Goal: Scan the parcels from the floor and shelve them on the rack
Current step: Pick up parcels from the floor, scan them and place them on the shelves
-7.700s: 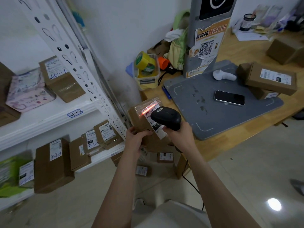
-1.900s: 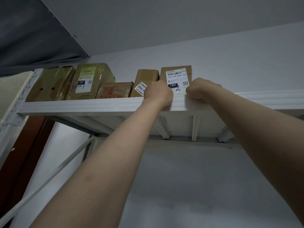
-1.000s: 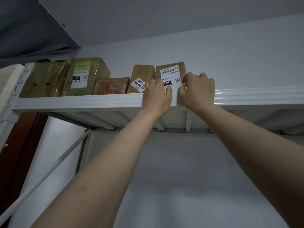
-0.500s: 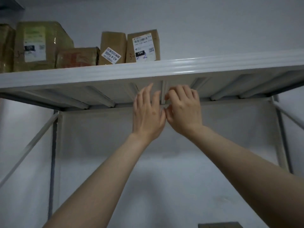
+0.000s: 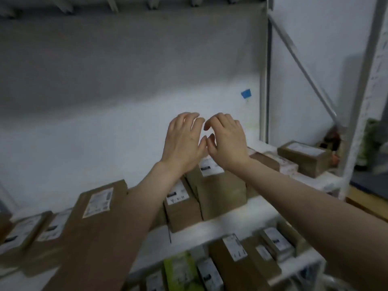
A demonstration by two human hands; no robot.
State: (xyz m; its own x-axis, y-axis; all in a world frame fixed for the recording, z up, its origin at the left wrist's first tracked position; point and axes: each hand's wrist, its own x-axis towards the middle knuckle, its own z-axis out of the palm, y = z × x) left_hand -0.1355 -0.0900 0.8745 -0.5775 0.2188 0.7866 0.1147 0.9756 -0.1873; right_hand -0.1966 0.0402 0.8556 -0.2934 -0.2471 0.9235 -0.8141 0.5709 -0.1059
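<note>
Crowding a white rack shelf (image 5: pixel 247 217), brown parcels (image 5: pixel 220 192) against grey wall (image 5: pixel 126 70)

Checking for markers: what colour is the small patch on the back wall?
The patch is blue; head view.

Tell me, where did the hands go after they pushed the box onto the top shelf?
Both hands let go of the labelled box up on the top shelf and came down. Now the left hand and the right hand hang open and empty in front of a lower shelf with brown parcels. The view tipped down too. Same as before: the hands stay close together, side by side.
</note>
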